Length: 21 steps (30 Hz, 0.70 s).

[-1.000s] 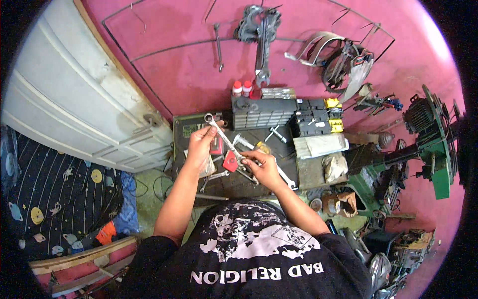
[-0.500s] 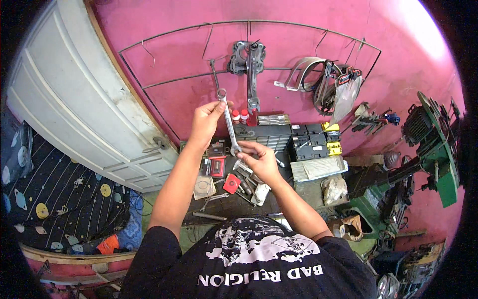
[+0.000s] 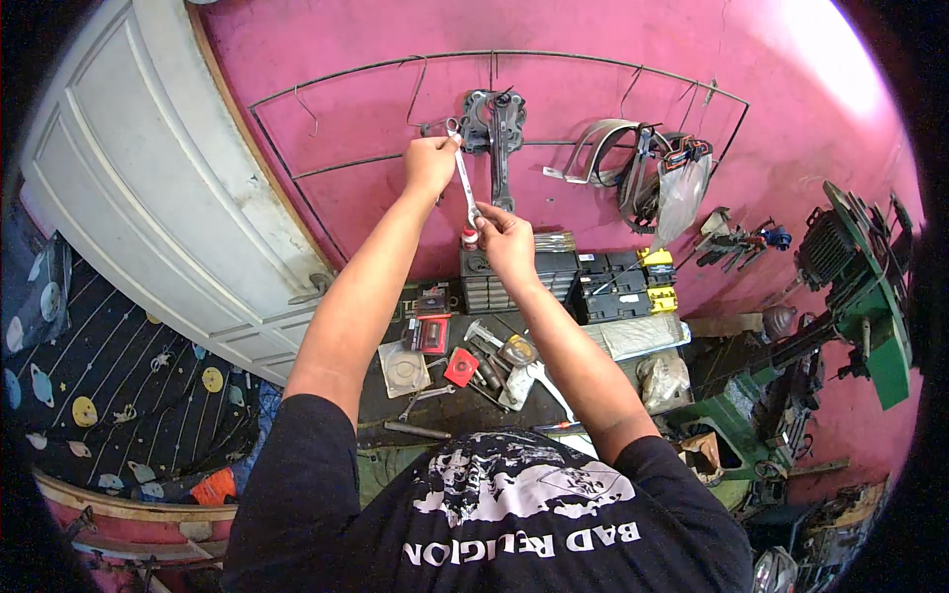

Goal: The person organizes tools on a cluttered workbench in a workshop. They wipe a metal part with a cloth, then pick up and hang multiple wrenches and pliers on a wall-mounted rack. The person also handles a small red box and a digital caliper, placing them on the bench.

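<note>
A silver combination wrench [image 3: 465, 176] is held up in front of the pink wall, tilted slightly, ring end on top. My left hand [image 3: 432, 163] pinches it just below the ring. Near its lower, open-jaw end, the fingers of my right hand [image 3: 506, 242] are closed on it. Just behind the wrench hang wrenches and grey metal parts [image 3: 481, 124] from a wall rack [image 3: 376, 164]. A red-capped bottle [image 3: 469, 237] shows partly behind my right hand.
Below my arms, a workbench [image 3: 371, 432] carries a caliper, loose wrenches, a red packet [image 3: 461, 367] and a drawer cabinet [image 3: 484, 295]. Black-and-yellow cases [image 3: 615, 287] stand right of it. Belts [image 3: 633, 178] hang on the rack. A green machine [image 3: 875, 336] is far right, a white door [image 3: 158, 188] left.
Both hands have moved up and away from me with the wrench, closer to the wall rack. The wrench now stands in front of the hanging parts.
</note>
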### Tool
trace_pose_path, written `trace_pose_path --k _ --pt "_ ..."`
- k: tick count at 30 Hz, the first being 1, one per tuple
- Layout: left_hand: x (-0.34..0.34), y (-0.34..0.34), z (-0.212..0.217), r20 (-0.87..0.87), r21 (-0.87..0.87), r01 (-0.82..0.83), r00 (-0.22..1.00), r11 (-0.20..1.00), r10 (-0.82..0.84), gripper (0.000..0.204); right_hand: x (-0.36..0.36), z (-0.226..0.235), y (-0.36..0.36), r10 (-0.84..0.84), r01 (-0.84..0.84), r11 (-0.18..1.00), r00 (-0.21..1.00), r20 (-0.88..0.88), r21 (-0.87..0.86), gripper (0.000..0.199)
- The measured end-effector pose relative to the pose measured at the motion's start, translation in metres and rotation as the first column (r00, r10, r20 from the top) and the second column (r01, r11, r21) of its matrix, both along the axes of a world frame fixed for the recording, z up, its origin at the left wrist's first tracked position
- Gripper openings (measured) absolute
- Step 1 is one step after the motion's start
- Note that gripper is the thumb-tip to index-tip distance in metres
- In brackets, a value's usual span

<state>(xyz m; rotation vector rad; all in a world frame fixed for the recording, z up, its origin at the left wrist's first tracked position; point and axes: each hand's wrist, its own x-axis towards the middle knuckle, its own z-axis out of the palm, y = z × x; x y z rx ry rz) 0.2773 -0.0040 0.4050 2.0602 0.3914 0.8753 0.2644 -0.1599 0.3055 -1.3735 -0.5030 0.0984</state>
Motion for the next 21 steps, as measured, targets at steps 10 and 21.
trace_pose_path --k 10,21 --pt "0.035 0.017 -0.006 -0.029 -0.016 -0.012 1.000 1.000 0.012 0.032 0.026 -0.003 0.012 -0.145 0.166 0.983 0.964 0.221 -0.081 0.026" --pt "0.023 0.013 -0.004 0.011 0.109 -0.019 1.000 0.994 0.018 0.035 0.006 -0.006 0.018 -0.188 0.214 0.971 0.958 0.218 -0.104 0.028"
